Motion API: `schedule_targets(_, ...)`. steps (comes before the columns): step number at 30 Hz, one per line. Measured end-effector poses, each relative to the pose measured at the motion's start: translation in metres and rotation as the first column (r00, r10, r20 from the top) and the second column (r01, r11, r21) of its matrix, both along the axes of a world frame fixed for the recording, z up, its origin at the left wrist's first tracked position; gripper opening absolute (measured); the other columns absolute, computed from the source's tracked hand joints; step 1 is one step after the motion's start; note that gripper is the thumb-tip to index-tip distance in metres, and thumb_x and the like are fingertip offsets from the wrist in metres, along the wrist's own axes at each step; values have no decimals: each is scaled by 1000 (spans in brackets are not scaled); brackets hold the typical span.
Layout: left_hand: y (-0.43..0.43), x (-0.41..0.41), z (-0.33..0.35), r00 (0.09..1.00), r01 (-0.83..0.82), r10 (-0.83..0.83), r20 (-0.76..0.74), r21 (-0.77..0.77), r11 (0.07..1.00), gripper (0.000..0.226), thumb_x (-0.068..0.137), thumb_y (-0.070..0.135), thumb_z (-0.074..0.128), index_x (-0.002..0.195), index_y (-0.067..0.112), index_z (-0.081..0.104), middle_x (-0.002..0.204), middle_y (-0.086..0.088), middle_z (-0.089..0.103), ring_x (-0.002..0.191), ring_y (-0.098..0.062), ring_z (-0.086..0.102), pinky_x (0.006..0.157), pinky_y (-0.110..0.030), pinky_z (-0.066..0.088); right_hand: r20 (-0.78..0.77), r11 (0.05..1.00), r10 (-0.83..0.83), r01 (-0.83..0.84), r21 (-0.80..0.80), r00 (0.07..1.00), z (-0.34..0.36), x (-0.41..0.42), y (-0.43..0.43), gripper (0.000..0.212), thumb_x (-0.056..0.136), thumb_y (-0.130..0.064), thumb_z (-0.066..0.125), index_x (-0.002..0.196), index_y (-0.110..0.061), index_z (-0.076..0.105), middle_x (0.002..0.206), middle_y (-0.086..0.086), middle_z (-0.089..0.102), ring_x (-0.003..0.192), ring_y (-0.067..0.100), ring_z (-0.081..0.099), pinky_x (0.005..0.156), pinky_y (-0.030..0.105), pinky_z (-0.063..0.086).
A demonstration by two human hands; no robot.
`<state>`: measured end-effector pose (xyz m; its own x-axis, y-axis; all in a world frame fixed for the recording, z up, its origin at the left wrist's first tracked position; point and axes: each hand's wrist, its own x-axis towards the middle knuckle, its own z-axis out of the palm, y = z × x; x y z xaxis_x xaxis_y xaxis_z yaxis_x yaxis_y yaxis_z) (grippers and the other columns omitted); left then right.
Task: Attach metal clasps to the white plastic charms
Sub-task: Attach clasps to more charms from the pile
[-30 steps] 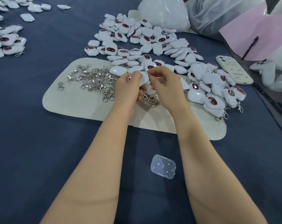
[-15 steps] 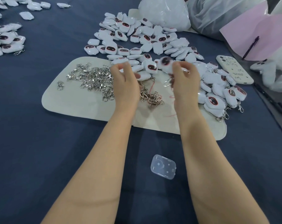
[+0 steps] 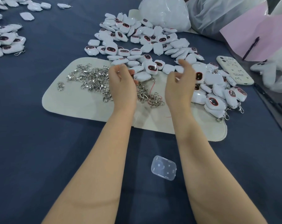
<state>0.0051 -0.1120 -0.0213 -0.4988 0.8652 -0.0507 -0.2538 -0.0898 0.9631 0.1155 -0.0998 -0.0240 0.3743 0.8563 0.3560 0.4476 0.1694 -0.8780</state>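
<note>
Clasps (image 3: 95,80) partly beneath left grip (image 3: 122,83)

I work at a broad worktop (image 3: 40,143) covered in a dark blue cloth that runs out of sight to the left and toward me. A cream mat (image 3: 82,107) with rounded corners lies across its middle. At the far right, two crumpled translucent plastic bags (image 3: 217,15) slump beside a pink paper sheet (image 3: 258,34) with a dark pen (image 3: 251,47) on it. A phone in a cream case (image 3: 234,70) lies face down nearby. A small clear plastic case (image 3: 163,170) sits near me. The light is soft and even.
</note>
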Motion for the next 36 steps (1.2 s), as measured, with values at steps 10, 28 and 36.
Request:
schedule_targets(10,2,1,-2,1000,-12,12,-10,4,1000,14,96,20,42,85,24,48,84,6,61,55,-4,52,62,-25,43,570,895,327,-52,-444,754,-16,-28,38,45,97,-44,35,141,-35,40,142,20,41,136,35,27,114,43,19)
schedule_targets(28,3,2,-1,961,98,-116,-252,-85,992,23,96,27,48,89,7,57,96,-16,65,88,-30,63,84,-45,52,1,929,276,-266,-256,961,13,-20,-3,13,90,-8,46,96,-16,55,100,8,67,95,27,64,92,43,49)
schedule_targets(36,4,2,-2,999,15,-15,31,-6,1000,14,97,18,44,85,17,52,79,3,65,71,-6,68,60,-19,52,626,936,80,158,-315,775,-13,-19,9,40,97,-32,40,133,-13,46,144,12,37,131,34,28,107,44,23)
